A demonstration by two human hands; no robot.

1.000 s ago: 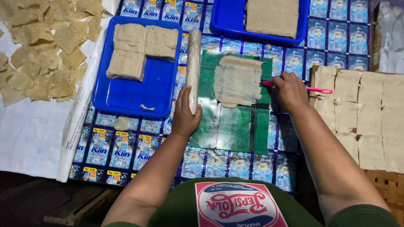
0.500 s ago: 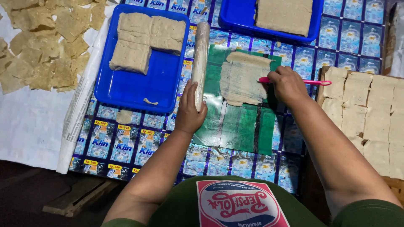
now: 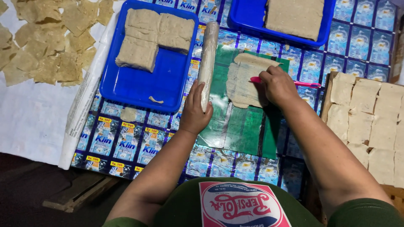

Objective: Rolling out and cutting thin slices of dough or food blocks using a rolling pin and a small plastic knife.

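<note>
Far left of the hands lie scattered thin fried sheets. One blue tray holds three dough slabs. The left hand curls around one wrapped rolling pin. Just right, one flattened dough sheet lies under the right hand, closed on a pink tool.

The right hand covers the near end of the pink tool, so what kind of tool it is cannot be told, and it hides part of the flattened dough sheet. The upper blue tray and its dough slab run off the top edge. The dough squares on the right are cut by the frame, as are the dried pieces at top left.
</note>
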